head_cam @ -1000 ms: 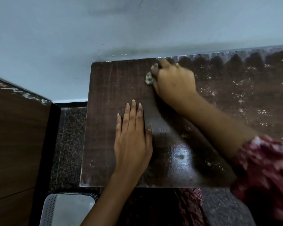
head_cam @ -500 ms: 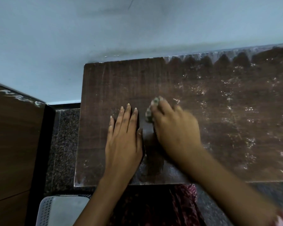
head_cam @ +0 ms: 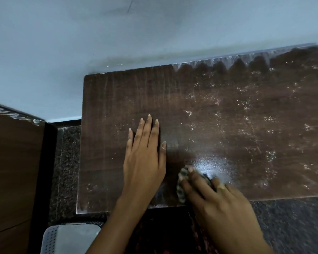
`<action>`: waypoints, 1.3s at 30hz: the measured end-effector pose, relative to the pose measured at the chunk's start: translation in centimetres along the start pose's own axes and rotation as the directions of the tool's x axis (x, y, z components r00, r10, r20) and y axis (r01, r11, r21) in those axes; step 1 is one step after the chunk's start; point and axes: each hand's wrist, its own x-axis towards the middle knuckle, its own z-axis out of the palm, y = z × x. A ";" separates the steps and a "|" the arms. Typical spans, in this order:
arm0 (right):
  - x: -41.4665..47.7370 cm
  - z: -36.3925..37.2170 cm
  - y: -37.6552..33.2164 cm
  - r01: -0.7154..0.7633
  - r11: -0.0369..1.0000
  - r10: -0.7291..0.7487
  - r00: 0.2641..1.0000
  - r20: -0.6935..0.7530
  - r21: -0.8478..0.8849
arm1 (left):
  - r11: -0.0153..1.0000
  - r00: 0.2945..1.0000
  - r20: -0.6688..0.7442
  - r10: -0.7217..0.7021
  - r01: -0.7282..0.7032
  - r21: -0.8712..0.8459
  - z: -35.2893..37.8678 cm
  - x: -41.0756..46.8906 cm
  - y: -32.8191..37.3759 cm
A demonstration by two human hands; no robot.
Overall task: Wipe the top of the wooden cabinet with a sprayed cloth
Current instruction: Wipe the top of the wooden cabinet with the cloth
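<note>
Lower left: perforated white bin. Centre: dark wooden cabinet top, dust-speckled toward the right. Left hand laid flat, fingers extended together. Lower centre-right: right hand pressed onto a bunched cloth near the front edge.

The dark brown wooden cabinet top stands against the pale blue wall behind it. On it the left hand lies flat near the front left, with the right hand just beside it at the front edge, pressing the small crumpled cloth. Left of the cabinet, across a strip of speckled stone floor, stands a brown wooden panel, and a perforated white plastic basket sits on the floor before the cabinet's left corner.
</note>
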 end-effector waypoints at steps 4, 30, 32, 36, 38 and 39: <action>5.6 -0.2 1.8 -0.090 0.995 0.093 0.993 0.068 -0.036 | 1.000 1.000 -0.005 0.001 -0.001 -0.002 0.0 0.7 0.5; 3.4 -0.3 1.1 -0.240 0.966 0.234 0.970 0.066 0.095 | 1.000 1.000 -0.011 0.014 -0.014 -0.020 1.4 -1.4 2.5; 0.5 -0.3 0.0 -0.230 0.970 0.220 0.968 0.118 0.077 | 0.999 0.999 0.008 0.036 -0.036 -0.024 1.6 -2.6 2.7; -3.9 -0.3 -0.1 -0.205 0.978 0.195 0.967 0.164 0.046 | 0.996 0.994 0.062 0.087 -0.087 0.002 2.2 -4.2 3.3; -5.1 -0.5 0.5 -0.216 0.976 0.209 0.963 0.170 0.020 | 0.996 0.993 0.079 0.086 -0.087 0.010 2.3 -4.5 3.5; -5.3 -0.7 0.9 -0.222 0.975 0.217 0.961 0.173 0.011 | 0.996 0.993 0.080 0.089 -0.090 0.013 2.4 -4.5 3.7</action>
